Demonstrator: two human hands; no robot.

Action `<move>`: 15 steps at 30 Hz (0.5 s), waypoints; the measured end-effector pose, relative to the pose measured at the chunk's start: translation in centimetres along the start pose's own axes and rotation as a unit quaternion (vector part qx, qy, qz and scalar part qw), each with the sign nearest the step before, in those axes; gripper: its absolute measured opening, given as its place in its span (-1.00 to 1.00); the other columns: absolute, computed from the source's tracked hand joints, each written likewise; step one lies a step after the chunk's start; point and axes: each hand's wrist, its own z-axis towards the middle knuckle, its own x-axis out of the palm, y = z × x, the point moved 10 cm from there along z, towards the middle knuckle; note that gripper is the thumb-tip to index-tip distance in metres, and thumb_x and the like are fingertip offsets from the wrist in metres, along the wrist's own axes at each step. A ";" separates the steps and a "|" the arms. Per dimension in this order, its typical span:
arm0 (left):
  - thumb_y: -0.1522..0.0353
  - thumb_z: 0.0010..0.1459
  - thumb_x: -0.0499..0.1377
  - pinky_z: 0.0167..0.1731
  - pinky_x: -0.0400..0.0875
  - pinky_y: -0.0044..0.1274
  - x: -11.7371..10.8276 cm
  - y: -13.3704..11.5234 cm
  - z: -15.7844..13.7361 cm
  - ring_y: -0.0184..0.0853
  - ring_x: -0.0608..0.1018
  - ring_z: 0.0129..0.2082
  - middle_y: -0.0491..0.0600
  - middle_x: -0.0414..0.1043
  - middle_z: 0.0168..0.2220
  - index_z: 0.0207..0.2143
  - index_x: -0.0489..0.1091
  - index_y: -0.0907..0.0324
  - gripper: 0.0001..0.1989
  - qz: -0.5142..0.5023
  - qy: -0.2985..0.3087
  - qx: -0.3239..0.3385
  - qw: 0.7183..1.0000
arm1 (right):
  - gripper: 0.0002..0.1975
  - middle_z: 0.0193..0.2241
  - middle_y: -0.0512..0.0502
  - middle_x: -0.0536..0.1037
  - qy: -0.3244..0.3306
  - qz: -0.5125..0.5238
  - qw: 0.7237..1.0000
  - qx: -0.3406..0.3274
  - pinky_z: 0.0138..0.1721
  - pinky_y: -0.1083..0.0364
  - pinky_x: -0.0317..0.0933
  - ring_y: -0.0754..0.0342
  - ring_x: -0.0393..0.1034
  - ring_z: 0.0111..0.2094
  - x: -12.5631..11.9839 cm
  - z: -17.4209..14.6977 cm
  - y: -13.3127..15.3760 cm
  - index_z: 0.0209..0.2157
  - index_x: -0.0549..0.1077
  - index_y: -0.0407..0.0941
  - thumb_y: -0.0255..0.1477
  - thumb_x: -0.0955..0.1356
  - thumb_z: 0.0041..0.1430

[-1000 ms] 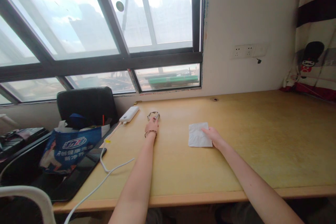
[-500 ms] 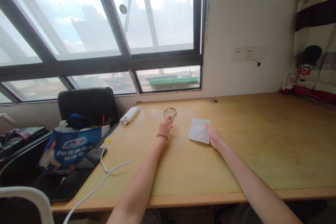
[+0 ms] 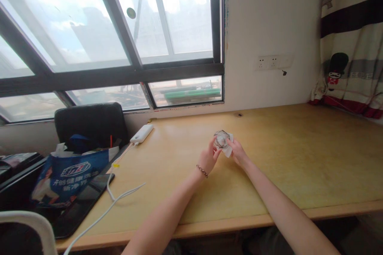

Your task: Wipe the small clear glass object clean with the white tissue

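Observation:
Above the wooden table my left hand [image 3: 208, 157] grips a small clear glass dish [image 3: 220, 132] with a wavy rim, its fingers closed around the near left side. My right hand [image 3: 238, 153] pinches a white cloth [image 3: 228, 152], thin and creased. Part of that cloth lies pressed against the dish and bunches in its middle, while a corner hangs out on the right. The two hands almost meet around the dish. Its underside is hidden from me.
On the table [image 3: 287, 159], a white power bank [image 3: 141, 134] with a white cable [image 3: 125, 194] lies at the left. Beyond the left edge are a dark tablet [image 3: 86, 203], a blue bag [image 3: 74, 171] and a black chair [image 3: 91, 121]. A window and wall stand behind.
My left hand has picked up the glass dish from the table and brought it right. The cloth in my right hand, flat before, is now bunched against the dish. The view has turned slightly right.

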 end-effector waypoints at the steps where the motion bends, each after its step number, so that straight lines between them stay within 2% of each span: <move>1: 0.20 0.03 0.07 -0.59 0.26 -0.62 0.1 0.7 -0.1 -0.43 0.42 -0.63 -0.11 0.38 -0.51 0.01 0.02 0.12 -0.50 -0.064 -0.013 -0.044 0.997 | -0.64 -0.23 -0.12 0.50 -0.008 -0.016 1.000 -0.008 -0.22 0.03 0.26 -0.01 0.40 -0.24 -0.4 0.1 0.1 -0.19 0.39 -0.14 -0.26 0.29 -0.03; 4: 0.11 -0.02 0.09 -0.68 0.26 -0.62 2.1 2.9 -1.0 -0.42 0.40 -0.72 -0.14 0.36 -0.58 -0.03 -0.06 0.19 -0.41 -0.246 -0.003 -0.172 0.954 | -0.67 -0.26 -0.12 0.51 -0.035 -0.090 0.994 -0.043 -0.17 0.02 0.22 -0.01 0.38 -0.23 -1.4 0.4 0.7 -0.25 0.43 -0.15 -0.26 0.27 -0.03; 7: 0.07 -0.05 0.08 -0.68 0.30 -0.59 4.7 4.0 -2.0 -0.37 0.44 -0.71 -0.10 0.37 -0.63 -0.12 0.00 0.22 -0.45 -0.346 0.060 -0.258 0.900 | -0.68 -0.24 -0.12 0.50 -0.032 -0.156 0.984 -0.078 -0.10 0.03 0.18 0.01 0.35 -0.19 -1.4 0.6 1.3 -0.27 0.45 -0.13 -0.26 0.26 -0.03; 10: 0.06 -0.06 0.08 -0.73 0.26 -0.63 5.7 4.2 -2.3 -0.40 0.42 -0.74 -0.07 0.38 -0.66 -0.25 0.11 0.23 -0.54 -0.369 0.119 -0.282 0.878 | -0.66 -0.21 -0.10 0.49 -0.012 -0.182 0.978 -0.097 -0.05 0.02 0.14 0.01 0.33 -0.14 -0.9 0.7 1.4 -0.24 0.45 -0.12 -0.26 0.25 -0.01; 15: 0.09 -0.05 0.08 -0.85 0.00 -0.71 5.4 4.4 -1.9 -0.56 0.21 -0.87 -0.15 0.30 -0.74 -0.38 0.14 0.22 -0.62 -0.366 0.136 -0.260 0.883 | -0.65 -0.17 -0.05 0.48 -0.014 -0.222 0.967 -0.120 -0.02 0.01 0.11 0.01 0.31 -0.11 -0.7 0.1 2.0 -0.18 0.44 -0.10 -0.25 0.25 0.02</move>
